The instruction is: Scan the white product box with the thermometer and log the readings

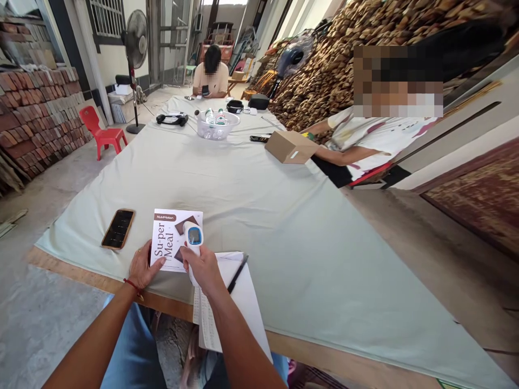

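left hand (pixel 144 266): fingers gripping lower left edge of meal box (pixel 166 240), at table (pixel 304 259). right hand (pixel 203 267): fingers wrapped round thermometer (pixel 194 240), over meal box's right part. phone (pixel 118 229) left of meal box; papers (pixel 244 296), pen (pixel 238 274) lower right of it.

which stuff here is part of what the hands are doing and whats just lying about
In use:
Su-per Meal pack, left hand
White device, right hand
Papers, pen, perhaps

Lying about, apparently:
Phone
Bowl of bottles
Red chair
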`<state>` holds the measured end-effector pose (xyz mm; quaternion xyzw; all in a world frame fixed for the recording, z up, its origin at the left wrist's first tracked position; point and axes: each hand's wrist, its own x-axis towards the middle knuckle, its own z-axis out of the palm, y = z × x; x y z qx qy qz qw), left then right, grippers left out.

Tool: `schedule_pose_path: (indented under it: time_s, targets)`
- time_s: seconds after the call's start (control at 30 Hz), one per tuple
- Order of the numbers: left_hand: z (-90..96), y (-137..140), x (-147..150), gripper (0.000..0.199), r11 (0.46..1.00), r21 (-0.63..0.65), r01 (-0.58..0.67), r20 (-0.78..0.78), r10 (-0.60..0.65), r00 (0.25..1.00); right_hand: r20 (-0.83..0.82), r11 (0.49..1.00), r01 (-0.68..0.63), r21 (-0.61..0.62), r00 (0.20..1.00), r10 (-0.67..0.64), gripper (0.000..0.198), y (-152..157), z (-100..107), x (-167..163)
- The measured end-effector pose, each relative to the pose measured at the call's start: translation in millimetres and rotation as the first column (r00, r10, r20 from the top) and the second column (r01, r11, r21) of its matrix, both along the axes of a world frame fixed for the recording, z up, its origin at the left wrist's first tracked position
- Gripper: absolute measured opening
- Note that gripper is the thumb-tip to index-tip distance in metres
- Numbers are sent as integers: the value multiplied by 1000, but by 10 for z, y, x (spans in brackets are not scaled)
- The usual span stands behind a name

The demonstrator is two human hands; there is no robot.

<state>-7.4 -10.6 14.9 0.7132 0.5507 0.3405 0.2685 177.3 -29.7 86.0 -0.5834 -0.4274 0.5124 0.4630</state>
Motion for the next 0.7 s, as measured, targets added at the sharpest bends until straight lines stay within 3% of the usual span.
schedule_pose_path:
  time_s: [0.3,0.5,0.7]
  targets:
    - [12,3,-5,50,1000,13,23,28,-24,999,-42,1000,1,0,999,-1,28,17,-43,3]
    - [0,1,-3,50,1000,5,10,48,-10,999,14,1000,10,-27,1000,-10,26,10,-1,-31]
    - [0,14,-37,53,999,-17,48,-6,-48,999,-91,1000,-4,-9,996,3,29,-52,13,-5]
